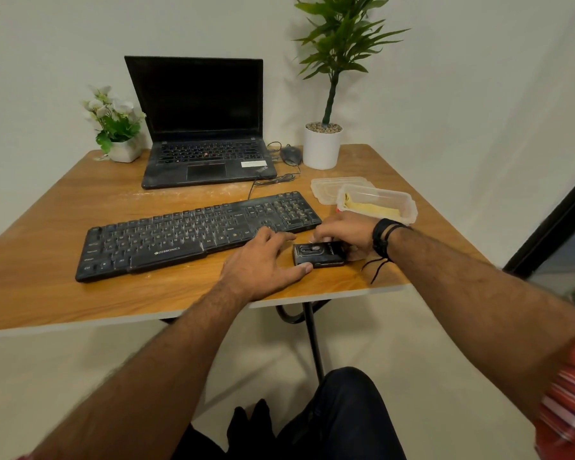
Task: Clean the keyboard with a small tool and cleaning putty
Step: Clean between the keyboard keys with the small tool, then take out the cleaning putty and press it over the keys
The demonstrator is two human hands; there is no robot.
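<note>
A dusty black keyboard lies across the wooden table. In front of its right end sits a small black box with a tool pictured on its lid. My left hand rests beside the box, fingers relaxed, thumb touching its near left corner. My right hand curls over the box's far right end and grips it. A clear plastic tub holding yellow putty stands to the right of the keyboard.
An open laptop stands at the back with a wired mouse beside it. A white flowerpot and a small flower plant flank it. The tub's lid lies behind the tub. The table edge runs just below my hands.
</note>
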